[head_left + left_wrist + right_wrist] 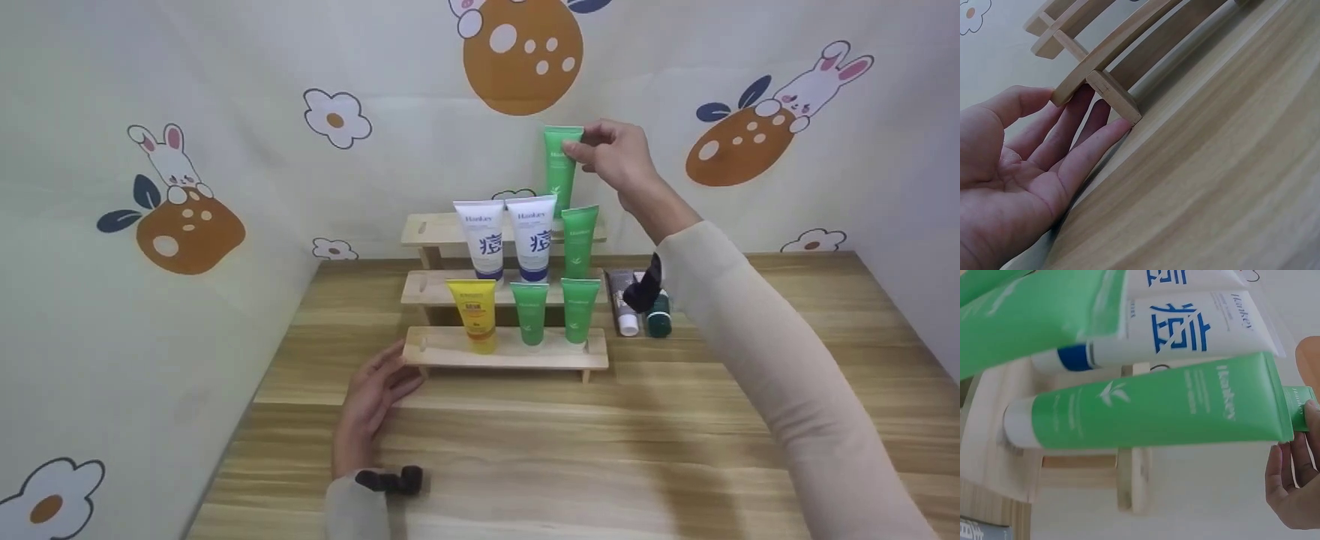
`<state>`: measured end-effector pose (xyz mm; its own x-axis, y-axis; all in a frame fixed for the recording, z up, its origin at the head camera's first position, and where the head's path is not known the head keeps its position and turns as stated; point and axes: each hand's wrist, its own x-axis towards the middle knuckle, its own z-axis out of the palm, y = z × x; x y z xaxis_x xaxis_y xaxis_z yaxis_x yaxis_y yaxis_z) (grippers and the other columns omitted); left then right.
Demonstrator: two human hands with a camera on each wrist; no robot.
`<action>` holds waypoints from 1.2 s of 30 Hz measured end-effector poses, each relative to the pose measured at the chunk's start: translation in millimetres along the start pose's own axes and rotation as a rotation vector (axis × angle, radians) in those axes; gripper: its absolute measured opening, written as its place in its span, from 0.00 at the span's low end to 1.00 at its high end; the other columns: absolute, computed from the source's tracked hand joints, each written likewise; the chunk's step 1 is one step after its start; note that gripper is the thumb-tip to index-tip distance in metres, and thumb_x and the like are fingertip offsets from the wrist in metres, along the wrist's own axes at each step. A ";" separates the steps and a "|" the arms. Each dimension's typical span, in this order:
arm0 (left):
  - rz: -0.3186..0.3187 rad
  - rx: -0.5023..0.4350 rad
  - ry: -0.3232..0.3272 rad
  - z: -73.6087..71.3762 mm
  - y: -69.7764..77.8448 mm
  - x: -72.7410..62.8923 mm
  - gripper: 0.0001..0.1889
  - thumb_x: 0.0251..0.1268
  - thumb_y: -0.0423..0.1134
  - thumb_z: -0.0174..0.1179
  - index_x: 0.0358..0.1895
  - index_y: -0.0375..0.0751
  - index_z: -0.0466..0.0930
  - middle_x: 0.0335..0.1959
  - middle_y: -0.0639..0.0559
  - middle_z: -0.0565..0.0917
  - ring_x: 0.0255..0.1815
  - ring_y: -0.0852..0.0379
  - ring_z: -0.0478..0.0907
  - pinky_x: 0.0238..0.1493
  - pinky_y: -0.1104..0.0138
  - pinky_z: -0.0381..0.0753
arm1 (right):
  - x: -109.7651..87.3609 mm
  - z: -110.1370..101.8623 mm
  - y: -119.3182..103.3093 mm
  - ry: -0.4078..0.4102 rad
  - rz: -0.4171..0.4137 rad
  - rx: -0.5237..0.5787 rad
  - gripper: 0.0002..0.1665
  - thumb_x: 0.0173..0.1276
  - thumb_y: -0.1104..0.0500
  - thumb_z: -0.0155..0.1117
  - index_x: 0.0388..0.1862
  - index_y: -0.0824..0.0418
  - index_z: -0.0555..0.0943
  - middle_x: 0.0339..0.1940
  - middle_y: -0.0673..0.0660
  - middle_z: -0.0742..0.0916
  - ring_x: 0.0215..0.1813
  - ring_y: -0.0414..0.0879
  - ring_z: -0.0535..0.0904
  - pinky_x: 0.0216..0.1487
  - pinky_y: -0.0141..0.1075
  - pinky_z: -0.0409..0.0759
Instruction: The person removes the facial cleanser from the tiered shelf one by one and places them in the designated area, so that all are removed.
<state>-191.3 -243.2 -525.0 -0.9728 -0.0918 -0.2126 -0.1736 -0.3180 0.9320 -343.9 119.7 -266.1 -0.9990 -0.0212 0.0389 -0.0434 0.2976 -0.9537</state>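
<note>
At the top tier of a three-step wooden display rack, my right hand pinches a green squeeze tube near its flat upper end, cap side down. White tubes hide the lower end of that tube. The right wrist view shows the same hand behind another green tube on the middle tier. My left hand holds the left end of the bottom tier. In the left wrist view its thumb lies at the board's edge, with the other fingers under it and beside the rack leg.
Two white tubes and a green tube stand on the middle tier. A yellow tube and two smaller green tubes stand on the bottom one. Right of the rack lie a grey tube and a dark green-capped tube. Patterned cloth hangs behind.
</note>
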 end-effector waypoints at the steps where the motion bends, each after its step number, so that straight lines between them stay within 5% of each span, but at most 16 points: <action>1: 0.000 0.003 -0.002 -0.1 -0.1 0.3 0.23 0.75 0.30 0.52 0.71 0.31 0.68 0.59 0.43 0.80 0.51 0.48 0.84 0.59 0.50 0.86 | -0.8 -2.4 2.5 0.004 -0.002 -0.004 0.22 0.71 0.49 0.65 0.60 0.56 0.80 0.49 0.48 0.80 0.55 0.44 0.77 0.67 0.36 0.80; 19: 0.010 0.003 -0.001 0.0 -0.1 -0.5 0.25 0.74 0.31 0.54 0.71 0.29 0.66 0.60 0.46 0.79 0.51 0.51 0.84 0.58 0.52 0.87 | -1.3 -50.4 31.9 0.077 0.003 0.128 0.24 0.71 0.52 0.65 0.63 0.60 0.77 0.47 0.48 0.80 0.51 0.41 0.81 0.66 0.40 0.83; 36: 0.015 -0.020 -0.010 -0.6 1.4 -2.1 0.25 0.74 0.30 0.54 0.71 0.28 0.65 0.61 0.42 0.79 0.49 0.49 0.85 0.59 0.51 0.87 | -2.8 -90.0 87.5 0.128 0.096 0.178 0.31 0.67 0.50 0.70 0.64 0.60 0.74 0.45 0.46 0.83 0.45 0.38 0.82 0.43 0.28 0.89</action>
<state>-189.5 -244.1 -523.4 -0.9768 -0.0874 -0.1955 -0.1560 -0.3352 0.9291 -345.7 231.7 -322.9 -0.9919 0.1238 -0.0274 0.0423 0.1191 -0.9920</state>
